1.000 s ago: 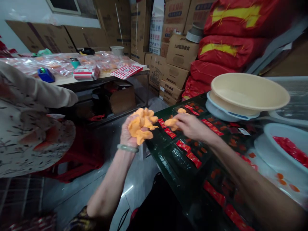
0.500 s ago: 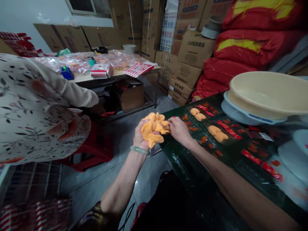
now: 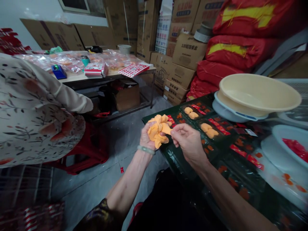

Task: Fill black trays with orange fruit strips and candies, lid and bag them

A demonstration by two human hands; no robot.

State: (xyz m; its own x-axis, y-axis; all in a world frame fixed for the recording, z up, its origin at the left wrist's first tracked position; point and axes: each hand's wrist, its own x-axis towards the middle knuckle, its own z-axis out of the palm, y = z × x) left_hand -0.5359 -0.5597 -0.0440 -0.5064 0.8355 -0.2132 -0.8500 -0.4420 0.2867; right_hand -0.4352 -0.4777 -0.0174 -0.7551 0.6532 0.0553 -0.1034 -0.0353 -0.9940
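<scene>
The orange dough mass [image 3: 157, 132] is cupped in the half-closed left hand [image 3: 147, 140] above the edge of a black plastic tray [image 3: 175, 165], while a flap of it is pinched by the right hand [image 3: 189, 142], now drawn back slightly.

Dim indoor light, faint shadows, bowed edges, orange dough [image 3: 157, 133] unblurred.

Your near bench [image 3: 173, 166]: black plastic trays [image 3: 199, 128] of orange pieces and red packets; cream basin [image 3: 258, 93] on a white bowl at its far right corner.
Your far table [image 3: 72, 78]: plastic bags [image 3: 69, 61] of orange pieces, blue box [image 3: 59, 72], red-and-white cartons [image 3: 93, 69], striped paper [image 3: 133, 70], white bowl [image 3: 124, 48].
Your floor [image 3: 96, 179]: red stool [image 3: 89, 150].
</scene>
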